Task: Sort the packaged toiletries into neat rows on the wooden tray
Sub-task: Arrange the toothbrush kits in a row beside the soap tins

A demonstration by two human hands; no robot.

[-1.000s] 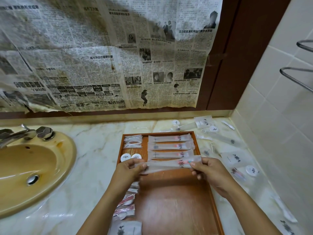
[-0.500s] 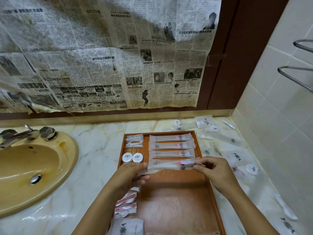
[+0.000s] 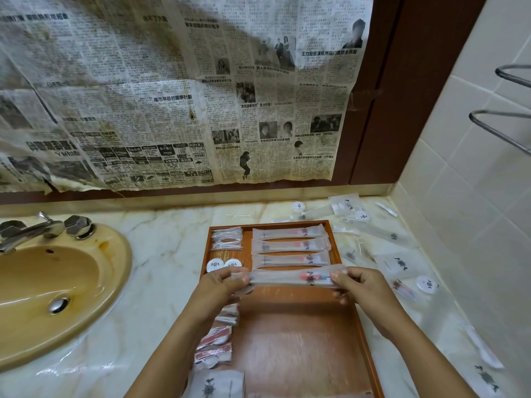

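Both hands were on one long packet (image 3: 290, 278), stretched across the wooden tray (image 3: 301, 334): the left hand (image 3: 222, 285) pinched its left end, the right hand (image 3: 360, 285) pinched its right end. At twelve o'clock of it lay three matching packets (image 3: 290, 247) in a row. Two round caps (image 3: 224, 265) sat at ten o'clock, near the left fingers. Loose packets (image 3: 399, 264) crowded the counter (image 3: 161, 254) at three o'clock; the sink (image 3: 54, 288) sat at nine.
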